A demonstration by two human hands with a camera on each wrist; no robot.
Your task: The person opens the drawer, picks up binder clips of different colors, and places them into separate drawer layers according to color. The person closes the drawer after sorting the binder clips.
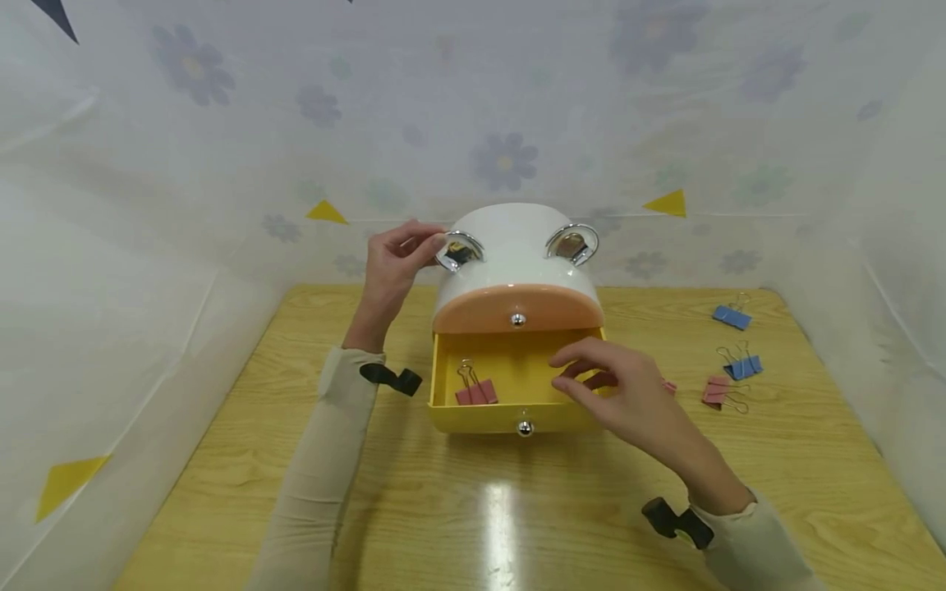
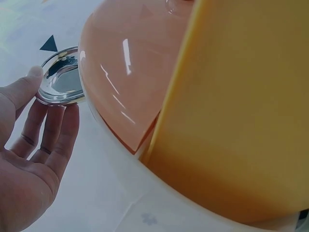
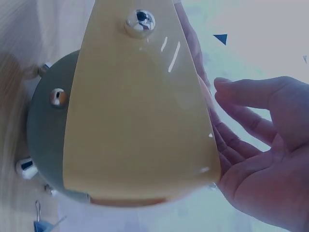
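Right hand [image 1: 636,402] hovers over the right end of the open yellow drawer [image 1: 517,414], fingers loosely spread, holding nothing. One pink binder clip [image 1: 475,390] lies inside the drawer, left side. On the wooden table [image 1: 473,509] to the right: a pink clip [image 1: 720,392], two blue clips [image 1: 739,365]. Farther back, left hand [image 1: 392,267] pinches the chrome ear [image 1: 458,250] of the white organizer [image 1: 513,246].

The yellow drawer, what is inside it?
Inside the yellow drawer lies one pink binder clip, left side. The right hand hovers over the right part, hiding what is underneath.
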